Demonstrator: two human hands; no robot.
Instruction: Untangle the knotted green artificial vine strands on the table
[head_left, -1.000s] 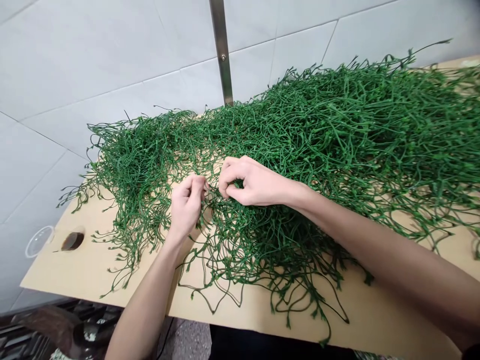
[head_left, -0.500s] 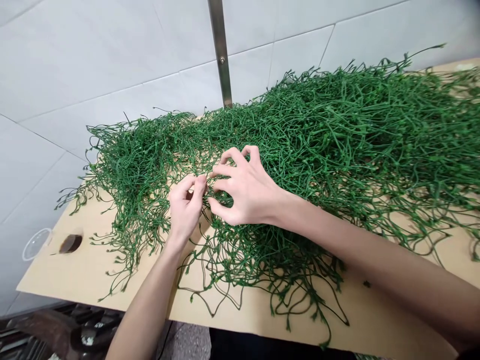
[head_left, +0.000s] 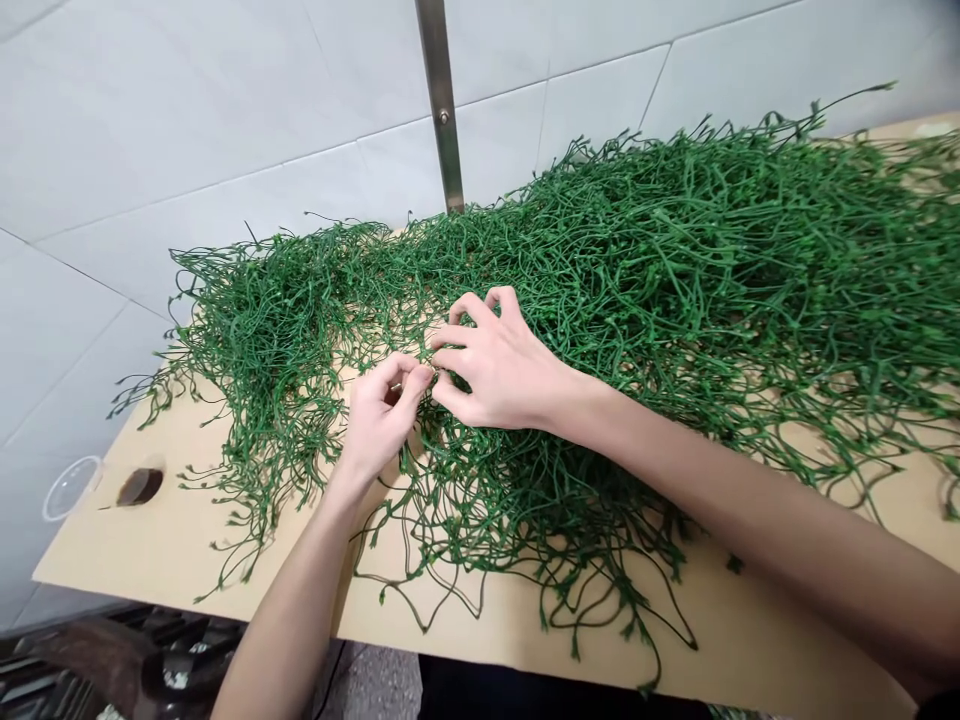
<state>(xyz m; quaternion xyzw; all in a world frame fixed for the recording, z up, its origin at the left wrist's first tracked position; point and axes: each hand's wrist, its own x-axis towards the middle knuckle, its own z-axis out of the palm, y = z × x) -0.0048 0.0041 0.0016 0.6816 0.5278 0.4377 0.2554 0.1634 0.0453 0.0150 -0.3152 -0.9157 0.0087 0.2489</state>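
Long thin green stems with small forked tips, looking like artificial plant stems (head_left: 660,250), lie in a tangled heap over a tan board (head_left: 247,570). My left hand (head_left: 381,415) is closed in a pinch, thumb against forefinger, above the stems near the middle. What it pinches is too small to make out. My right hand (head_left: 504,372) meets it from the right, palm down. Its thumb and forefinger come together at the left fingertips around the same tiny spot, while its other fingers stay bent and spread over the heap.
A clear round plastic lid or dish (head_left: 73,488) is at the board's left edge, beside a dark brown patch or hole (head_left: 140,487). Behind the board rise a pale tiled wall (head_left: 225,100) and a metal upright (head_left: 442,115). Dark carved furniture (head_left: 112,660) stands below left.
My left hand has shifted slightly right and its fingertips now meet those of my right hand. The right thumb and forefinger have drawn closer together. The stems look nearly unchanged.
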